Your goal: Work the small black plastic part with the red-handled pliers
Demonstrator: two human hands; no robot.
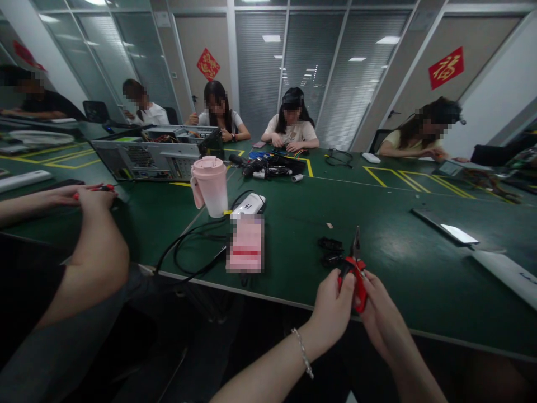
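Observation:
My left hand (pixel 331 308), with a bracelet on its wrist, is closed around one handle of red needle-nose pliers (pixel 356 246). My right hand (pixel 384 313) grips the red handle on the other side. The jaws point away from me, tips upward, over the front edge of the table. Just left of the pliers lies a small bundle of black cable (pixel 330 251). A small pale scrap (pixel 329 225) rests behind that bundle. Whether anything thin is held between the handles, I cannot tell.
On the green table (pixel 285 224) are a pink phone (pixel 245 246), a white device (pixel 249 206), a pink cup (pixel 212 187) and an open computer case (pixel 155 157). A co-worker's hands (pixel 94 197) hold a red-handled tool at left. Several people sit opposite.

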